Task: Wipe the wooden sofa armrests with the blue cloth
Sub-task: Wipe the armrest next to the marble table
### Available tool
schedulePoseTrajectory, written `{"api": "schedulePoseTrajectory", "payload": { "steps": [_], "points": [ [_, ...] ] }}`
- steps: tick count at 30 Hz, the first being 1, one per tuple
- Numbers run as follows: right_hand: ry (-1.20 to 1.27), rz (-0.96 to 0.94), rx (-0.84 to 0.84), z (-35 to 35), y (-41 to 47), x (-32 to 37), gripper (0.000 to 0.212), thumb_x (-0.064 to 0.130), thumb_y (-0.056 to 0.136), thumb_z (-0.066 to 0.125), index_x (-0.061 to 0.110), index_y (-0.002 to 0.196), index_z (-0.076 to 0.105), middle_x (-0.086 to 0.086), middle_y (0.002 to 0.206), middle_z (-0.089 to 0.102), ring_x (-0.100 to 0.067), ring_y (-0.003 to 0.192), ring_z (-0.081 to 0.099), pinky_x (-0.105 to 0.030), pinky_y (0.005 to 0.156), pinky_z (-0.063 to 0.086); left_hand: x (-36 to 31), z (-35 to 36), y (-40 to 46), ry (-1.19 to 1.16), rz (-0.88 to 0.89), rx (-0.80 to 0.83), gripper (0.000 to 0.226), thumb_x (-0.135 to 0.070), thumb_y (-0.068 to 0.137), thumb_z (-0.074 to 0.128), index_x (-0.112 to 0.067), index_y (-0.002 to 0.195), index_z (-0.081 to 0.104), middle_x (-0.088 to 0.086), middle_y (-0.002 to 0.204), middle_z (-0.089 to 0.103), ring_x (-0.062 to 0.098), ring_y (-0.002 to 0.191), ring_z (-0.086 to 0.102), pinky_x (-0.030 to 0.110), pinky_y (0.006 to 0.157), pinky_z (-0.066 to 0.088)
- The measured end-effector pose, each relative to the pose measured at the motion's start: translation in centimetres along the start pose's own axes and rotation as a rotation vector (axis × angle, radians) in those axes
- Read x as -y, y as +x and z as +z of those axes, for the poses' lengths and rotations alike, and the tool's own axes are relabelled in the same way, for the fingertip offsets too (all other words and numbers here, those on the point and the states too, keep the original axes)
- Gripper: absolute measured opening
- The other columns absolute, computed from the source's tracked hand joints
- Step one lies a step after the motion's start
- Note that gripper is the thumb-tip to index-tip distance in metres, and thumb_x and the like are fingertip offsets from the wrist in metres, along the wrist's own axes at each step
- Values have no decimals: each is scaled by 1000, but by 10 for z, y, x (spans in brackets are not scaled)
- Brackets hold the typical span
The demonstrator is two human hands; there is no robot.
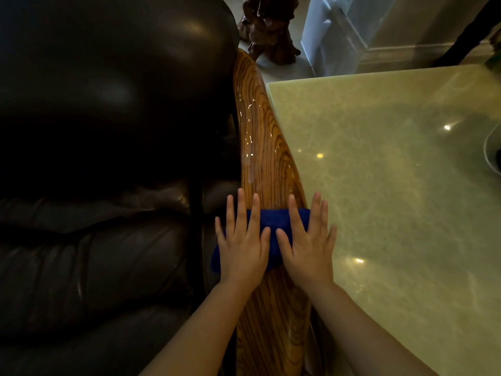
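The sofa (103,164), dark glossy leather, fills the left half of the view, its rounded back at the top and its seat cushions creased lower down. To the right stands a pale yellow-green stone surface (393,185), polished enough to throw back small spots of light; its near-left corner sits just beside the armrest.

Between sofa and surface runs the armrest (260,137), a long band of varnished wood with bold dark grain, curving from the top of the sofa back down to the bottom edge of the view. It shines with small glints along its upper stretch.

Beyond the far end of the armrest stands a dark carved wooden piece (268,28) on the floor, with a white panel (325,36) to its right.

The cloth (273,226), deep blue and bunched, lies across the armrest in its lower half, spanning it from edge to edge and hanging a little over the sofa side.

The left hand (242,240) presses flat on the left part of the cloth, fingers spread and straight, grip open with nothing clasped. The right hand (309,240) lies flat on the right part in the same way, fingers spread, its outer fingers reaching past the armrest's edge toward the surface. The thumbs nearly meet over the middle of the cloth.
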State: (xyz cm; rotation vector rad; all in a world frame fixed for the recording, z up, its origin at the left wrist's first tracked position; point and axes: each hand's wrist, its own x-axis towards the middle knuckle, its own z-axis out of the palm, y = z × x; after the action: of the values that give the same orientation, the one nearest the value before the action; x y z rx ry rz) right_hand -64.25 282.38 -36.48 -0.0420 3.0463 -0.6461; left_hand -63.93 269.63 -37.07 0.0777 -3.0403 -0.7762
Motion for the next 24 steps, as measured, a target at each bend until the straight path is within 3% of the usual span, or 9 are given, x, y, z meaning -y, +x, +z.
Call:
{"api": "schedulePoseTrajectory", "payload": {
  "steps": [2, 5, 12, 21, 24],
  "points": [
    [22, 29, -63, -5, -4, 4, 66, 64, 86, 15, 42, 141, -14, 5, 149, -33, -20, 140, -24, -58, 110, -5, 0, -5, -10, -111, -46, -56, 63, -47, 90, 12, -35, 138, -27, -11, 146, -39, 10, 138, -28, 45, 114, -12],
    [131, 69, -200, -5, -1, 15, 63, 58, 90, 18, 37, 144, -7, 7, 152, -28, -20, 142, -17, -58, 111, -1, 2, -3, -22, -229, -49, -108, 62, -43, 91, 16, -37, 139, -22, -16, 149, -33, 8, 140, -22, 42, 115, -8],
    [95, 50, -203, 6, 25, 20, 66, 50, 90, 28, 31, 145, -4, -9, 155, -6, -29, 143, -4, -57, 111, 22, -1, 4, 8, -294, -97, -89, 59, -48, 88, 11, -37, 135, -23, -22, 146, -29, 0, 138, -24, 35, 115, 1],
    [88, -37, -178, -6, 127, 30, 63, 48, 91, 26, 31, 145, -3, -7, 154, -10, -27, 143, -1, -50, 112, 24, -4, -5, 103, -351, -71, -161, 59, -36, 95, 23, -31, 136, -19, -16, 149, -22, -2, 138, -20, 10, 104, -10],
    [72, -33, -160, -6, 174, 36, 62, 47, 91, 24, 30, 145, -3, -10, 155, -10, -29, 143, 1, -53, 110, 26, -2, -7, 154, -379, -62, -158, 60, -31, 96, 27, -30, 136, -18, -16, 148, -21, 1, 138, -18, 20, 112, -6]
  ]
}}
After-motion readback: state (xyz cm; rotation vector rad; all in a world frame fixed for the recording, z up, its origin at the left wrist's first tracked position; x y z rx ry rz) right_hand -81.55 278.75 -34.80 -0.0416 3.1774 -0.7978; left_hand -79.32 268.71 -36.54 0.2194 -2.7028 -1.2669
